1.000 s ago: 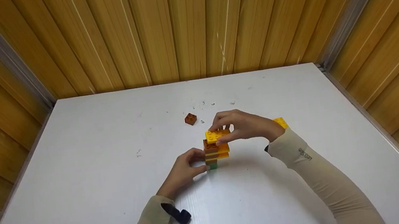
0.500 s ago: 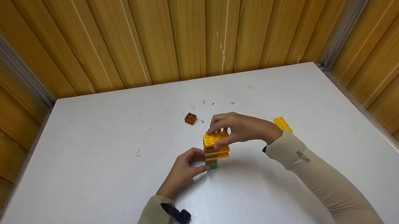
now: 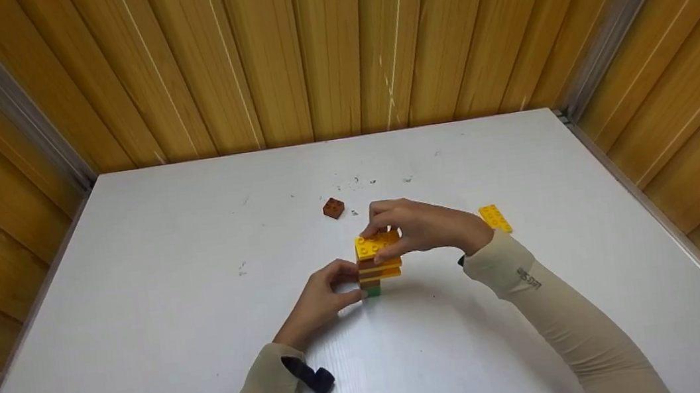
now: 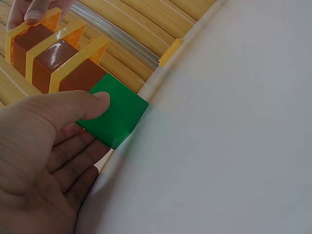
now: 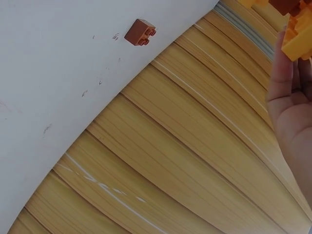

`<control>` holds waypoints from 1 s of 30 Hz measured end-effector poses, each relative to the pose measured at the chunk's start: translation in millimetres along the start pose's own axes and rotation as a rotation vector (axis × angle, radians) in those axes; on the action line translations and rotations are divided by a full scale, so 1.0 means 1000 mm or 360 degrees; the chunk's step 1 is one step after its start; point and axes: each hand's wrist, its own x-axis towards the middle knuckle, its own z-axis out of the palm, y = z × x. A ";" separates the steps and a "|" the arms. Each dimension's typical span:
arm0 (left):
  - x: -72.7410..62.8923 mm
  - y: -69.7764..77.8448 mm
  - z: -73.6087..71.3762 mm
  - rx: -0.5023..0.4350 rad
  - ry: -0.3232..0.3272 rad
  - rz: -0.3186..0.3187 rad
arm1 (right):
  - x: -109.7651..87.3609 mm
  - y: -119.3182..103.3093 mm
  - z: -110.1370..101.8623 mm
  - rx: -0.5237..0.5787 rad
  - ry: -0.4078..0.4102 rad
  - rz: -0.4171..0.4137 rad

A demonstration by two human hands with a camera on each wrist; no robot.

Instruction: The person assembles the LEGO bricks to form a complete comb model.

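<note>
Wood-look panelled walls (image 3: 331, 45) enclose a white table (image 3: 164, 259) on three sides. From the head view, the tower (image 3: 369, 265) stands upright near the table's middle, with the left hand (image 3: 321, 298) at eight o'clock from it and the right hand (image 3: 423, 223) between one and two. The left hand pinches the green brick (image 3: 374, 292) at the foot; the right hand grips the top yellow plate (image 3: 366, 248). A loose brown brick (image 3: 333, 208) lies at eleven o'clock and a loose yellow plate (image 3: 495, 219) between two and three, both apart from the tower.

From the left wrist, layers run towards ten o'clock from the green brick: three brown bricks (image 4: 51, 54) alternating with three yellow plates (image 4: 61, 70). The top one looks seated, so this layer seems all but done; the two loose pieces are not on the tower.

From the right wrist, the loose brown brick sits near twelve, its studs showing. The right hand appears at the three o'clock edge, and its grip is hard to judge there.
</note>
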 end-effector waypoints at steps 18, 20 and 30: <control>0.000 0.001 0.000 0.0016 -0.0017 -0.0042 | 0.003 -0.005 0.001 0.0012 -0.0092 0.0151; 0.000 0.000 0.000 0.0021 -0.0016 -0.0047 | 0.004 -0.005 0.001 0.0018 -0.0108 0.0166; -0.001 0.002 -0.001 -0.0012 -0.0018 -0.0011 | 0.009 -0.009 -0.001 0.0034 -0.0125 0.0206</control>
